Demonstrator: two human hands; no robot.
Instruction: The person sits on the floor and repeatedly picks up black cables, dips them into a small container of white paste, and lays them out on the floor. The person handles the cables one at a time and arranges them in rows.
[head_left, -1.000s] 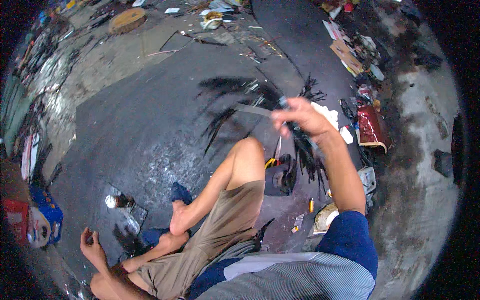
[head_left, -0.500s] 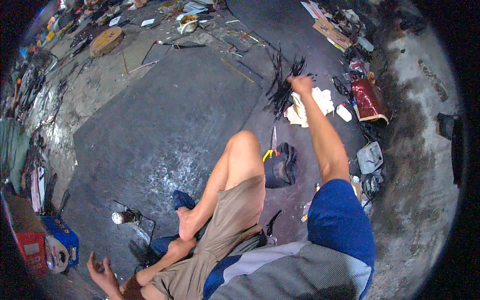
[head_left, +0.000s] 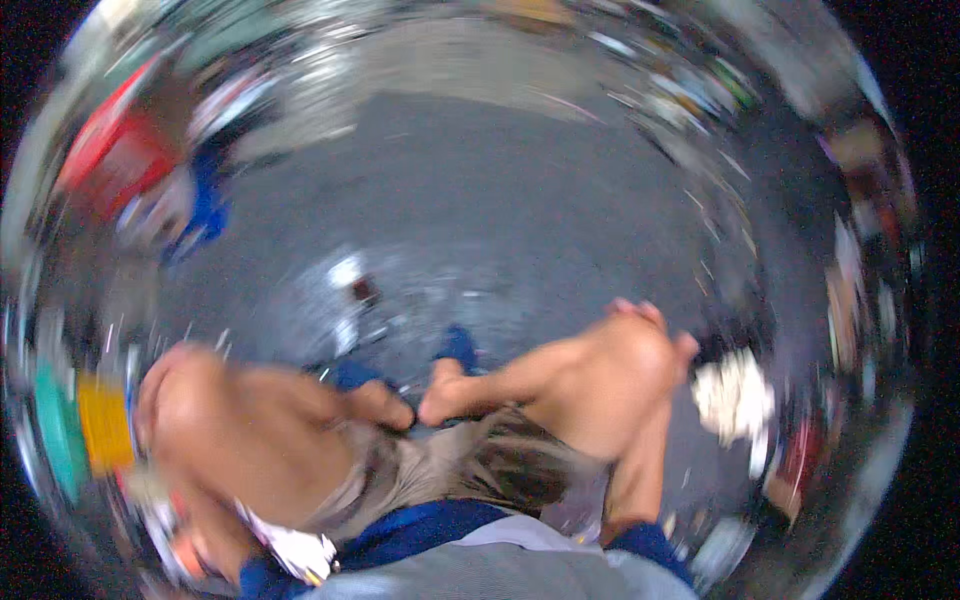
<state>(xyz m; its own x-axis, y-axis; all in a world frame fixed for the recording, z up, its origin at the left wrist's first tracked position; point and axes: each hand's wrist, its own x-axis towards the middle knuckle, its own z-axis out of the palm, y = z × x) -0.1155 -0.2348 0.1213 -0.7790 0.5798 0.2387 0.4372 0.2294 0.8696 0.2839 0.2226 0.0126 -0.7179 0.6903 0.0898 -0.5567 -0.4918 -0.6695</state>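
Note:
Motion smears the head view. My right hand [head_left: 648,316] is at my raised right knee [head_left: 640,365]; the fingertips and one separate digit show past the knee, spread apart, with nothing seen in them. The palm is hidden behind the knee. My left hand [head_left: 150,395] is a blur along the outer side of my left knee [head_left: 190,395], its fingers not readable. To the right of my right knee lies a crumpled cream cloth [head_left: 735,395] on the floor. A small shiny object with a dark reddish part [head_left: 362,289] stands beyond my feet.
A red and blue box [head_left: 205,205] stands at the far left. Yellow [head_left: 103,425] and green [head_left: 58,430] shapes blur at the left edge. Scattered items [head_left: 690,90] lie at the far right. A dark grey mat [head_left: 480,170] covers the floor ahead.
The view has swung left. My right hand has left the dark strips by the cloth and come back to my right knee. My left hand has moved to my left knee.

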